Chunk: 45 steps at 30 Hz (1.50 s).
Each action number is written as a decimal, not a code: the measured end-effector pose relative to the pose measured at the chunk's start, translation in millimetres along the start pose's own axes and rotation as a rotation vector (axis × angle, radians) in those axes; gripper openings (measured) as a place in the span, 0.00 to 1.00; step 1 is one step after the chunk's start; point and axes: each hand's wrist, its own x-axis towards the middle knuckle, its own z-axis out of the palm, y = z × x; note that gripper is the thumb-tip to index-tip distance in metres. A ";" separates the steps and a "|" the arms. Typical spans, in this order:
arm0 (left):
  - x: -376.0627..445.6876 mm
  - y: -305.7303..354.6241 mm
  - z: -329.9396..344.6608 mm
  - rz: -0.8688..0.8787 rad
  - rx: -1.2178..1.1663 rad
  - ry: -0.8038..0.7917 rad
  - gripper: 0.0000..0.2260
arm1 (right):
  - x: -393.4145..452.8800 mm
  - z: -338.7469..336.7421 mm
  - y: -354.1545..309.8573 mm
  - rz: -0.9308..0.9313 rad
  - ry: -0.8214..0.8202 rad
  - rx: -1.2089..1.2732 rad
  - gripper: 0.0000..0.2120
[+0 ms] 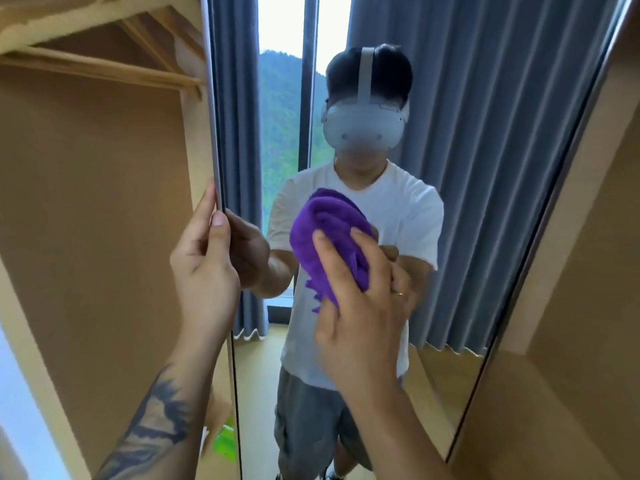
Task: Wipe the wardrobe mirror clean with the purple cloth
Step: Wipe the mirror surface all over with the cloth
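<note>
The tall wardrobe mirror [485,168] fills the middle of the head view and reflects a person in a white shirt, grey curtains and a window. My left hand [204,258] grips the mirror's left edge, thumb on the front, fingers behind it. My right hand [360,306] holds the bunched purple cloth [325,237] against the glass at about chest height of the reflection, with my fingers curled over the cloth's lower part.
The open wardrobe's brown interior [97,202] lies to the left, with wooden hangers [145,71] on a rail at the top. A brown panel [588,306] borders the mirror on the right. Something green [225,441] shows low beside the mirror edge.
</note>
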 end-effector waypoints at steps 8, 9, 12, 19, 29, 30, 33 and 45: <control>-6.2 0.9 -5.8 -0.015 0.001 -0.072 0.18 | 9.4 -41.9 81.5 0.451 0.510 0.096 0.32; -7.4 0.8 -7.2 -0.028 -0.014 -0.082 0.17 | 11.8 -38.6 77.4 0.473 0.551 0.106 0.34; -9.5 4.4 -10.7 -0.094 -0.062 -0.093 0.17 | 17.6 -12.7 37.4 0.507 0.597 0.138 0.34; -9.7 12.3 -15.3 -0.196 -0.117 -0.123 0.20 | -12.3 45.5 -66.1 -0.005 0.059 0.016 0.30; -12.3 -2.3 -23.3 -0.196 -0.110 -0.138 0.17 | -9.0 -3.9 29.4 0.235 0.296 -0.050 0.27; -12.5 -2.7 -23.9 -0.181 -0.096 -0.143 0.17 | -5.3 -12.7 42.9 0.291 0.366 -0.039 0.28; -11.4 -3.1 -24.8 -0.184 -0.086 -0.157 0.17 | 8.0 -32.1 66.1 0.456 0.542 0.082 0.32; -16.9 8.0 -25.9 -0.248 -0.197 -0.170 0.17 | -9.7 30.9 -47.3 -0.039 0.007 -0.005 0.29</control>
